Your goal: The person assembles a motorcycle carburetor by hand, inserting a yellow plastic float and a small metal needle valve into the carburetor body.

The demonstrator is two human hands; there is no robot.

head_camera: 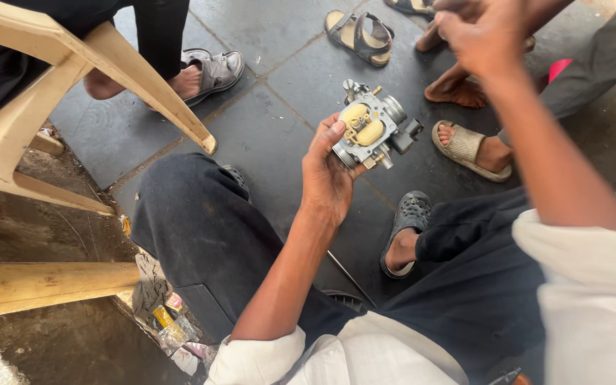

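Note:
My left hand [327, 171] holds a small metal carburettor body [373, 127] above my knees, its open side turned up so two pale yellow floats show. The thumb lies along its left edge. My right hand [480, 32] is raised at the top right of the view, fingers curled together; whether anything small sits in them is hidden. It hovers well above and to the right of the carburettor, not touching it.
A cream plastic chair [51, 85] stands at left, with another person's sandalled foot [208, 71] behind it. More feet and sandals [465, 146] crowd the dark tiled floor [272, 121] at top right. Scraps and wrappers [169, 324] lie by my left thigh.

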